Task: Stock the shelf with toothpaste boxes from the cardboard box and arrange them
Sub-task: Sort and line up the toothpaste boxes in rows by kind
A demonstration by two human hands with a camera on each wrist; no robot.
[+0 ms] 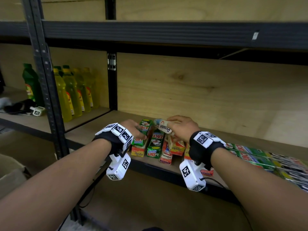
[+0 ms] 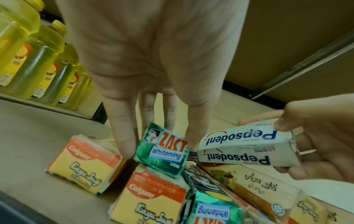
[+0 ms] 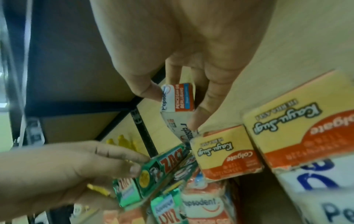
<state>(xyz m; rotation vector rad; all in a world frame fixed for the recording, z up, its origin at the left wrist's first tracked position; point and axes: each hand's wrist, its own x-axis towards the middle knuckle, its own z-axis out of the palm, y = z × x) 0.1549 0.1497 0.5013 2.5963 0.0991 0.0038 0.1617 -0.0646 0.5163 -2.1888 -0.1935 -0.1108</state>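
Note:
Toothpaste boxes lie in a loose pile on the wooden shelf (image 1: 103, 129). My left hand (image 1: 133, 129) grips a green Zact box (image 1: 145, 129) (image 2: 162, 153) (image 3: 153, 171) by its sides, atop a yellow-orange Colgate box (image 1: 138, 151) (image 2: 84, 165). My right hand (image 1: 180, 129) pinches a white Pepsodent box (image 1: 165, 128) (image 2: 247, 145) (image 3: 178, 98) between thumb and fingers, lifted just above the pile. Another green Zact box (image 1: 155, 147) and a red-white Pepsodent box (image 1: 165, 155) lie between my wrists.
Yellow and green bottles (image 1: 73, 92) stand in the bay to the left, past a black upright post (image 1: 112, 80). A row of long Zact boxes (image 1: 258, 155) lies flat at the right. A cardboard box (image 1: 11, 172) sits low at the left. An upper shelf beam (image 1: 166, 32) overhangs.

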